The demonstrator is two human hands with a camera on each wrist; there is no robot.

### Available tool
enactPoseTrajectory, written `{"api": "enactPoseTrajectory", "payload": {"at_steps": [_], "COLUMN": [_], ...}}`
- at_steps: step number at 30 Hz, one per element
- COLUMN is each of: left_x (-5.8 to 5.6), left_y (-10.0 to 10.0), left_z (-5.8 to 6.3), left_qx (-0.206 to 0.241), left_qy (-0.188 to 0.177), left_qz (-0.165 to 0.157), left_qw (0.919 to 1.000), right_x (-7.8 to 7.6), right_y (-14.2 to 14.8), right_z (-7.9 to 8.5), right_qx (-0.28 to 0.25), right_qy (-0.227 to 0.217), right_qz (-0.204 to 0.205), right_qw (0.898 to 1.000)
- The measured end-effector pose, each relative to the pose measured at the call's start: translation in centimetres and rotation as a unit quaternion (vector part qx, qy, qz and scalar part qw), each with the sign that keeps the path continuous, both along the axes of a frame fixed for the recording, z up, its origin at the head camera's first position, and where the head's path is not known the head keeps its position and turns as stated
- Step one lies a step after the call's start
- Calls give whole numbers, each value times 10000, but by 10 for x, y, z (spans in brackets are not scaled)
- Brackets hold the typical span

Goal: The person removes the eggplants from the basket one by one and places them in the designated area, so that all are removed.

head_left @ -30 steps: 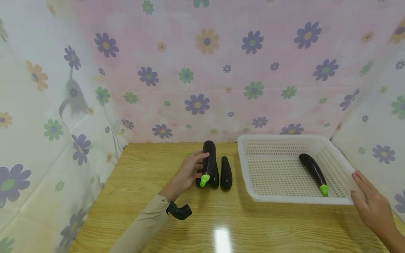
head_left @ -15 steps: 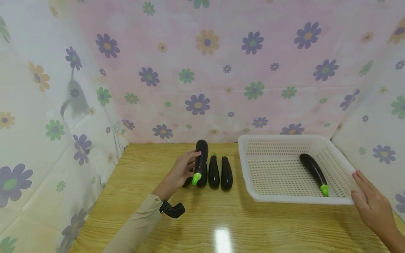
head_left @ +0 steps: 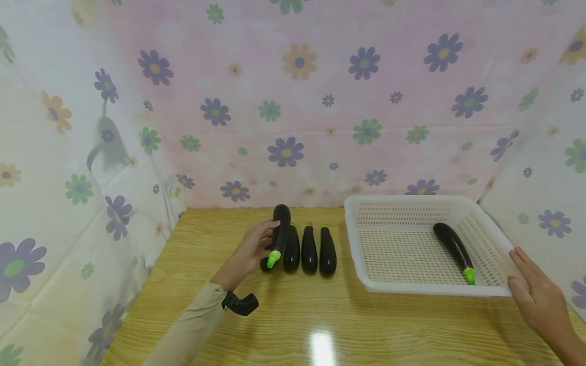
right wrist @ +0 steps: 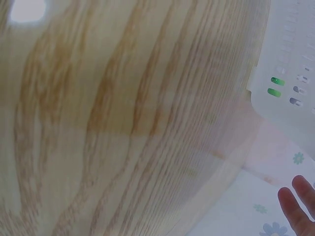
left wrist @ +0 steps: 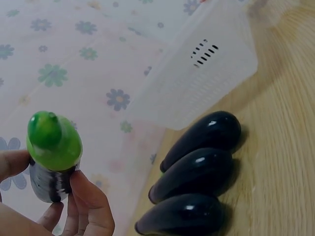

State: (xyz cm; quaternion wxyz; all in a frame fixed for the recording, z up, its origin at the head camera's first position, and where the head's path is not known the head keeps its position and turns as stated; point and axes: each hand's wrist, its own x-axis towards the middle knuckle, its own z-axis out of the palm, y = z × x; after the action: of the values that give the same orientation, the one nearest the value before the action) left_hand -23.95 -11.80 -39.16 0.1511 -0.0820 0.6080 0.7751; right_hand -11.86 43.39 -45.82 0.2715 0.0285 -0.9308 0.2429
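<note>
My left hand [head_left: 256, 244] grips a dark, glossy eggplant [head_left: 281, 231] with its bright green stem end towards me, raised over the table. In the left wrist view, thumb and fingers pinch this eggplant [left wrist: 49, 182] just below the green cap [left wrist: 59, 142]. Several more eggplants [head_left: 309, 250] lie side by side underneath and to the right. One at the row's left end [head_left: 264, 264] is mostly hidden by the held one and the hand. My right hand [head_left: 540, 295] rests with extended fingers on the right rim of a white plastic basket [head_left: 426, 291].
Inside the basket, near its right side, lies a single eggplant [head_left: 453, 249]. The wooden table [head_left: 366, 330] is bounded by flower-printed cloth [head_left: 320, 122] at the back and both sides. A black wrist camera mount [head_left: 242, 304] juts from the left sleeve.
My left hand has moved left with the held eggplant, passing above the row, so more of the lying eggplants show. The right hand and basket have stayed put.
</note>
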Motion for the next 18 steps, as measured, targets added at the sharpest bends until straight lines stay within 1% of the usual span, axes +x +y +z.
{"api": "enactPoseTrajectory", "payload": {"at_steps": [3, 7, 14, 18], "left_x": [-1, -3, -6, -7], "left_y": [-4, -9, -21, -28], "left_z": [-2, -4, -10, -12], "left_qx": [23, -32, -105, -136], "left_qy": [-86, -172, -181, -198], "left_qz": [101, 124, 44, 64], "left_qw": [9999, 9998, 9998, 9997], "right_x": [0, 0, 0, 0], "right_y": [0, 1, 1, 0], "right_z": [0, -1, -2, -2], "right_qx": [-16, -42, -71, -109], "right_qy": [42, 119, 177, 164], "right_qz": [2, -13, -37, -13], "right_qw": [10000, 9999, 9998, 9998]}}
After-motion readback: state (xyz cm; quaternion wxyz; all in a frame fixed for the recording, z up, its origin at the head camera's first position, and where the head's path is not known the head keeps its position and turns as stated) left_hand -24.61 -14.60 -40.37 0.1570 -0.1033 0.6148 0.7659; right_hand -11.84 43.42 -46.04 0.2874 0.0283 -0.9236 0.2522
